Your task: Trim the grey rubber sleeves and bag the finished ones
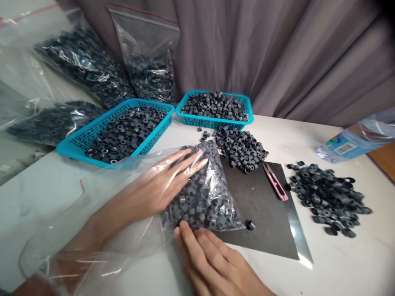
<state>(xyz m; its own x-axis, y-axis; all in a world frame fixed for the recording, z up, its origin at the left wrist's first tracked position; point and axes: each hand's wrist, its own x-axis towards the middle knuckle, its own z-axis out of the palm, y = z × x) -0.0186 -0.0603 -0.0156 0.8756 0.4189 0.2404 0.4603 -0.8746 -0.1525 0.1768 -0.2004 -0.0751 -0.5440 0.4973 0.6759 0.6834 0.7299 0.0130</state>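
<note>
A clear plastic bag [129, 240] lies towards me on the table, its far part filled with small grey ring-shaped pieces [212, 189]. My left hand [154, 189] reaches inside the bag up to the forearm, fingers stretched out flat over the pieces. Outside, my right hand [216, 259] rests against the near side of the filled part, fingers extended and close together; its thumb is hidden. Under the bag's right side is a dark flat sheet [262, 213] carrying pink thread snips [276, 183] and a loose black piece [250, 225].
Two blue baskets [173, 110] [251, 117] hold grey pieces. Loose piles lie at the centre [240, 148] and right [330, 197]. Filled bags [148, 78] stand at back left. A plastic bottle [345, 146] is at right, and a grey curtain [247, 49] hangs behind.
</note>
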